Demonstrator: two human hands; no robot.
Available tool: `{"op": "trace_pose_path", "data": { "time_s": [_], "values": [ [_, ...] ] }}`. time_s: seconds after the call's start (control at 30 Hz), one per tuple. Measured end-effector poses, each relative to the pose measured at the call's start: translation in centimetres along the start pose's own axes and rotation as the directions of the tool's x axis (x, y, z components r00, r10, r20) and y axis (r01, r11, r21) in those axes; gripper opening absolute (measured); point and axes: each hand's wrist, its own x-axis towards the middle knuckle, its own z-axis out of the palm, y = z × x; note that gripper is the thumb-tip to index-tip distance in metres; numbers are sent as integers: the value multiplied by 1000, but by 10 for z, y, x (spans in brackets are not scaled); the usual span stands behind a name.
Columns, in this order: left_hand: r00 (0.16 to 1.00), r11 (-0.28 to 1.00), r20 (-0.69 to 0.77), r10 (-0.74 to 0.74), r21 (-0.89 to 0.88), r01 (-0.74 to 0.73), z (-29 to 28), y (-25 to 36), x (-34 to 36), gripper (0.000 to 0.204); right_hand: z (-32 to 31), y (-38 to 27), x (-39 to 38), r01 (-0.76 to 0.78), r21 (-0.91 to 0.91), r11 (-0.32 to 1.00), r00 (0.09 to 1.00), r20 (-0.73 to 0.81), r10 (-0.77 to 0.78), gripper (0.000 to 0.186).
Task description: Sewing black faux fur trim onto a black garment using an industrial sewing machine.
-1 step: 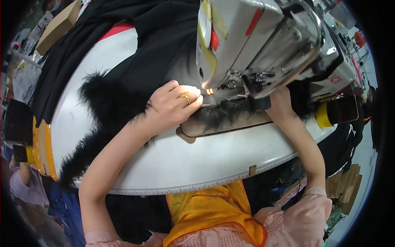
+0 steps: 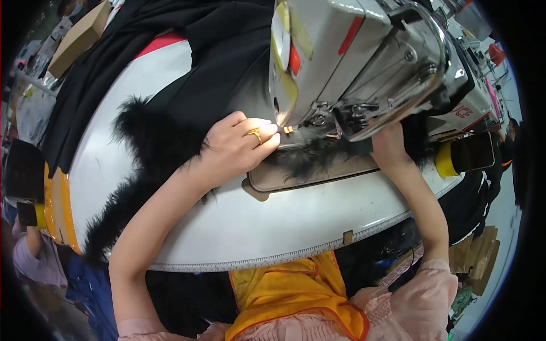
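Note:
A black garment (image 2: 187,96) with fluffy black fur trim (image 2: 142,131) lies over the left of the white sewing table. My left hand (image 2: 242,139), a gold ring on one finger, is closed with its fingertips pinching the black cloth beside the lit needle area of the sewing machine (image 2: 324,51). Between my hands, a fur strip (image 2: 313,156) runs along the machine's flat bed. My right hand (image 2: 389,148) reaches in at the far end of that strip, under the machine's front; its fingers are hidden behind the metal parts.
A measuring tape (image 2: 284,254) follows the front edge of the white table (image 2: 227,227). Yellow-taped dark blocks (image 2: 446,159) stand at the right edge. A cardboard box (image 2: 79,37) is at the far left. Another person's arm and sleeve (image 2: 34,256) show at lower left.
The fur between my hands has shifted slightly and now covers more of the bed near the needle. Both hands stay almost in place.

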Motion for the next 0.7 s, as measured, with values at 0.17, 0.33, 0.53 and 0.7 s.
{"op": "trace_pose_path", "data": {
  "time_s": [0.17,0.33,0.53,0.7],
  "values": [
    [998,996,45,-42,-76,45,1,-6,3,24,10,10,-17,-86,-140,986,981,163,108,35],
    [995,988,82,-59,-141,70,-6,-14,2,22,11,10,-13,-110,-62,992,990,78,115,39],
    [998,985,40,-39,-169,45,-5,-13,3,21,12,10,-17,-123,-80,989,981,140,134,42],
    [1000,990,9,-25,-137,26,2,-12,2,21,5,5,-14,-156,4,988,985,71,156,33]
  ]
}}
